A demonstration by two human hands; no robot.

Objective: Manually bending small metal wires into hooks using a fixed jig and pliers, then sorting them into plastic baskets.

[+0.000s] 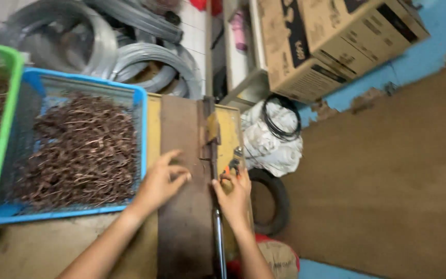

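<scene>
Two bare hands are at work over a long brown metal plate [184, 206] that runs down the middle of a yellow wooden bench [153, 124]. Going by size first: the big blue plastic basket [140, 129] sits along the bench's left edge, heaped with short dark brown bent wire pieces [78, 150], and a green plastic basket [3, 134] of the same stuff stands just beside it, further left. Beyond the bench's far edge lie grey coils of steel wire [145, 57]; brown cardboard boxes [331, 41] are stacked off to the right, with a black rubber tyre [280, 201] on the floor below them.

Those wire pieces look light and stiff, springy rather than soft, and tangled, so I judge they would snag one another; pinching a single piece near its middle looks the surest hold.

On the plate's right edge runs a slim grey metal lever handle [218, 243], hinged to a rusty bracket [210, 129] toward the far end. It looks rigid and heavy enough to want a full grip near its free end.

The left hand [161, 181] rests on the plate near the basket's near right corner, wrist straight, fingers loosely curled and narrow; whether it pinches a wire I cannot tell. The right hand [233, 194] lies against the lever, fingers bent around something small with an orange spot, too blurred to name.
</scene>
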